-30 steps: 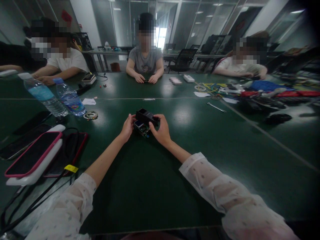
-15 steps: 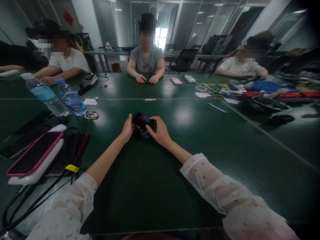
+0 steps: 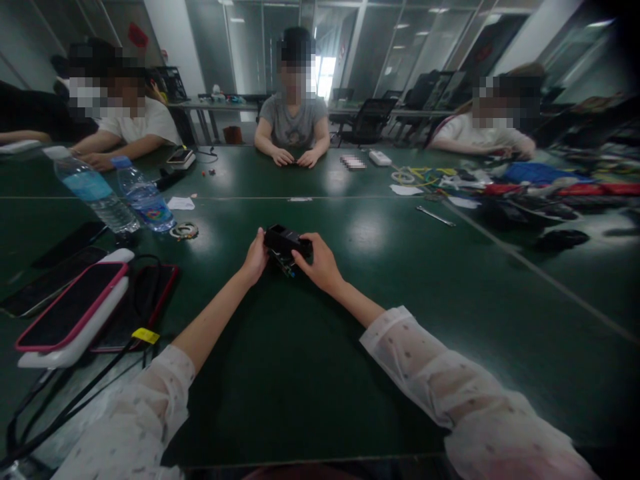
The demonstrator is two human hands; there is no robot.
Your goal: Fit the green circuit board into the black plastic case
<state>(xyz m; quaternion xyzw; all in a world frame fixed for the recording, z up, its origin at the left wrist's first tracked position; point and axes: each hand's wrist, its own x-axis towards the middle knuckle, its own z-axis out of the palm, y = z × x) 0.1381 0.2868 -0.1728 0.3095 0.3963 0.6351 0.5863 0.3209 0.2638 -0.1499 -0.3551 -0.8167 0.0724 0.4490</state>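
Note:
Between my hands is a small black box-shaped device point(image 3: 283, 241), tilted, with a green circuit board point(image 3: 286, 265) showing at its underside. My left hand point(image 3: 257, 257) is closed on its left end, thumb along the near corner. At the other end my right hand point(image 3: 320, 261) grips it, the thumb on the near face and the index finger over the top. Fingers behind the device are hidden. The device is held above the dark green table point(image 3: 300, 373), and its exact kind is unclear.
On the left stand two water bottles point(image 3: 97, 190) by a roll of tape or wire point(image 3: 184, 231). Nearer lie several phones, one pink-edged point(image 3: 75, 303), with black cables point(image 3: 65, 413). A wrench point(image 3: 435, 216) and a pile of wires point(image 3: 425, 177) lie right. Co-workers sit opposite.

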